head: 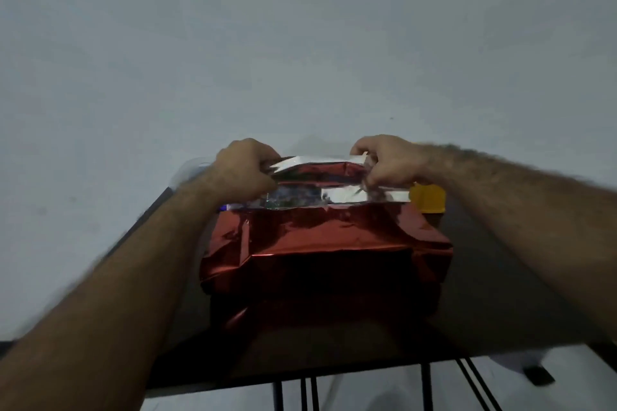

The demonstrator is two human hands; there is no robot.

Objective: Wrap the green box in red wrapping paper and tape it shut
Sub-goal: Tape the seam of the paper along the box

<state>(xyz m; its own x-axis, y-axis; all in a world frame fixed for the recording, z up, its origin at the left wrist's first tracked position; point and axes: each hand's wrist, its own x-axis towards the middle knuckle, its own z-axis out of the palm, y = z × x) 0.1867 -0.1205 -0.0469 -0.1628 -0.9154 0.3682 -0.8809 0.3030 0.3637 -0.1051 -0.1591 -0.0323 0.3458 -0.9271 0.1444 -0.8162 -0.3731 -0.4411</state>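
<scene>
Shiny red wrapping paper (pixel 320 237) covers the near side and front of a box standing on a dark table (pixel 494 304). A strip of the box (pixel 293 198) shows through the gap on top; its colour is hard to tell. At the far edge a flap of paper stands up, its white underside (pixel 310 162) facing me. My left hand (pixel 243 167) pinches the flap's left end. My right hand (pixel 387 160) pinches its right end. Both hands lie over the far top edge of the box.
A yellow object (pixel 429 198) sits on the table behind the box at the right. A pale object (pixel 190 170) lies at the far left corner. A grey wall rises right behind the table. Thin black legs (pixel 427 387) show under the near edge.
</scene>
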